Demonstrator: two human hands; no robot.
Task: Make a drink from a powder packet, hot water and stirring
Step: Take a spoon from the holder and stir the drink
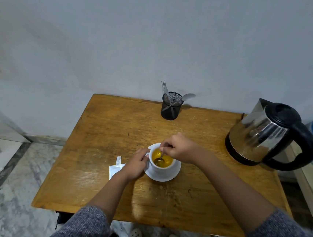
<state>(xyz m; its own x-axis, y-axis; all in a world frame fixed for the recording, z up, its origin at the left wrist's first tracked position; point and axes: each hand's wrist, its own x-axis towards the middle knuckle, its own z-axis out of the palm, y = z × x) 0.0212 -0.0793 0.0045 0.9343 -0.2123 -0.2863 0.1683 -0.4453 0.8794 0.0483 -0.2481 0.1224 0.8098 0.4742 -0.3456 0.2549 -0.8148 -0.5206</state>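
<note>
table (113, 125) wood, by grey wall (121, 38) | right hand (179, 149) pinches spoon (160, 158) | left hand (138, 163) grips cup (163, 166)

Your left hand (137, 163) sits at about 9 o'clock of the cup (163, 166), fingers curled on its handle. Your right hand (179, 148) reaches in from 4 o'clock, wrist bent down, fingers pinched on the spoon (161, 157). Both forearms are bare, grey sleeves pushed up.
</note>
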